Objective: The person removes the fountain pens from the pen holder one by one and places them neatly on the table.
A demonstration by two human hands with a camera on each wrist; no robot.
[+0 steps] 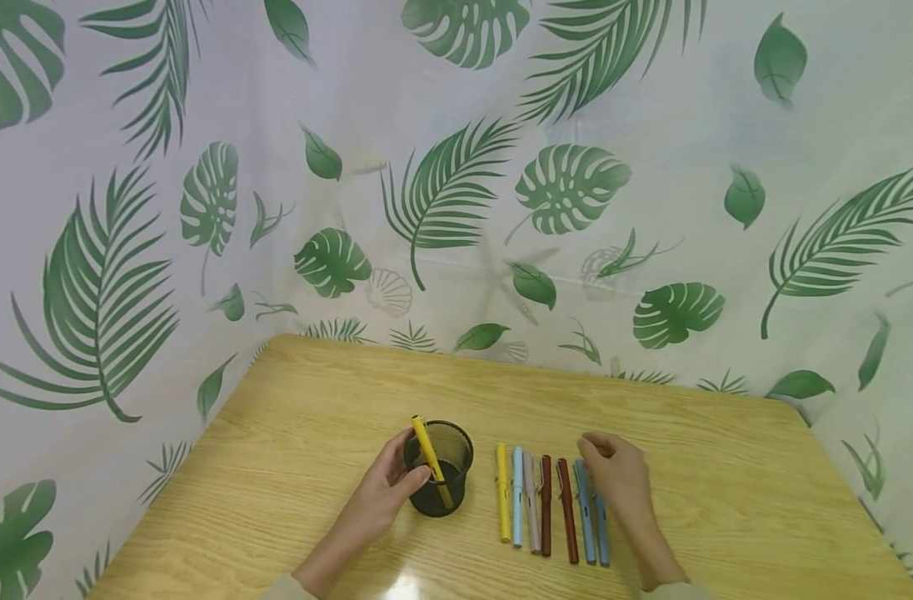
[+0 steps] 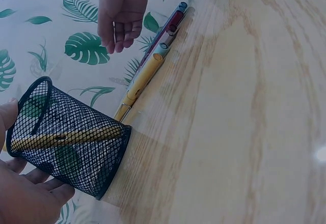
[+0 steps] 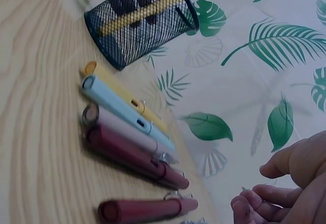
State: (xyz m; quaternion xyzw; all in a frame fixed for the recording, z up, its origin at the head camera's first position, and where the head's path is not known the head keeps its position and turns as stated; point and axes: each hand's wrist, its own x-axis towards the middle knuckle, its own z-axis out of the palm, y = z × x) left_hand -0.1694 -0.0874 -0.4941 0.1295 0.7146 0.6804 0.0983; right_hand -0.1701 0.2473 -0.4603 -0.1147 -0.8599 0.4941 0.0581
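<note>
My left hand [image 1: 381, 492] grips the side of a black mesh pen cup [image 1: 460, 457], fingers around its wall and thumb at the rim. One yellow pen [image 1: 426, 446] leans inside the cup. To the right lies a row of capped pens: yellow [image 1: 504, 508], light blue [image 1: 518, 508], pale grey [image 1: 531, 512], two dark red pens [image 1: 546, 512], then two blue pens [image 1: 586, 525]. Above the blue pens at the row's right end is my right hand [image 1: 620, 475], its fingers loosely bent and holding nothing. It partly covers the last blue pen.
Everything stands on a light wood-grain table [image 1: 314, 400]. A white cloth backdrop [image 1: 456, 317] printed with green leaves rises along the table's back and left edges. A bright glare spot marks the near part of the tabletop.
</note>
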